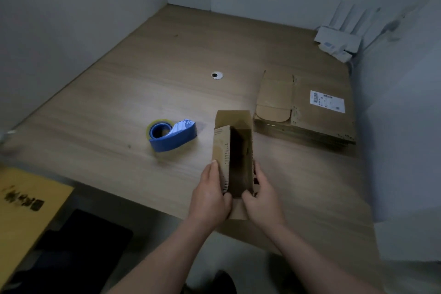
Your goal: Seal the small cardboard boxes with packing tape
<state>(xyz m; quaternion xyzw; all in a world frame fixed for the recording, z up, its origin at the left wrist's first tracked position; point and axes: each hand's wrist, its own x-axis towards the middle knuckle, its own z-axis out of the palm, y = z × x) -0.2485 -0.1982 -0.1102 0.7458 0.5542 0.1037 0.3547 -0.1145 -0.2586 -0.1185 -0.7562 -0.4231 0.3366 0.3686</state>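
Two bare hands hold one small brown cardboard box (235,150), open at the top, over the near edge of the pale wooden desk (143,79). Whether its base touches the desk cannot be told. The left hand (210,196) curls round the box's left wall, and the right hand (261,198) curls round the right wall, its fingers mostly hidden behind the cardboard. Both thumbs pinch the near end. The inside of the box is dark, so its bottom cannot be made out.

At the end far from the hands a plain flap stands up, and a second flap juts out below the thumbs toward the person. Rows of small dark printed marks run along the wall edges, too blurred to read.

Just left of the grip and a little beyond it lies a blue plastic tape dispenser (173,135) with a clear roll. Beyond the grip to the right sits a stack of flattened brown cardboard boxes (310,122). Its white shipping label (327,101) shows a barcode, but the print is too small to read. Far left of the hands, a yellow cardboard sheet (26,200) is cut off by the frame, its black marks smeared.
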